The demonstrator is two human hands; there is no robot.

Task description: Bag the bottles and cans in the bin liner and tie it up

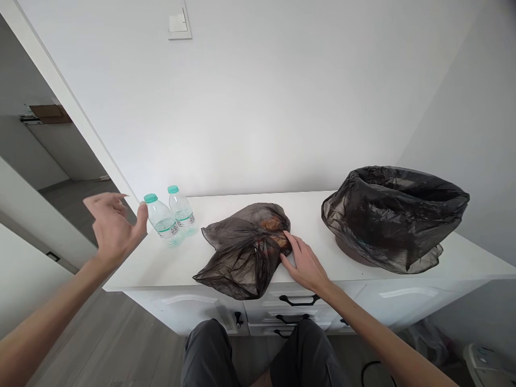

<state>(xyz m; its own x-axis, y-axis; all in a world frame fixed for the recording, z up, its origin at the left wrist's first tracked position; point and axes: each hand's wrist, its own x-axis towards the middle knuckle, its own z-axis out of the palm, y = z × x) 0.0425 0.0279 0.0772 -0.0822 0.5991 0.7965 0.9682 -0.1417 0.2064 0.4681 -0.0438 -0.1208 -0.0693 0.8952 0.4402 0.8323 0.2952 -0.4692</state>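
A thin black plastic bag (242,258) lies crumpled on the white cabinet top, with orange-brown contents showing through its right part. My right hand (306,266) rests against the bag's right end, its fingers stretched out over the plastic and the thumb apart. Raised at the left, slightly blurred, my left hand (115,223) is empty, with thumb and fingers apart. Just right of it, two clear bottles with green caps stand upright: a nearer bottle (161,217) and a farther bottle (181,207). Both carry labels.
A round brown bin (352,252) lined with a black bag (395,215) stands on the right part of the cabinet top (161,269). Drawers with black handles (299,301) face my knees. A doorway opens at the left, and the wall bears a light switch (178,22).
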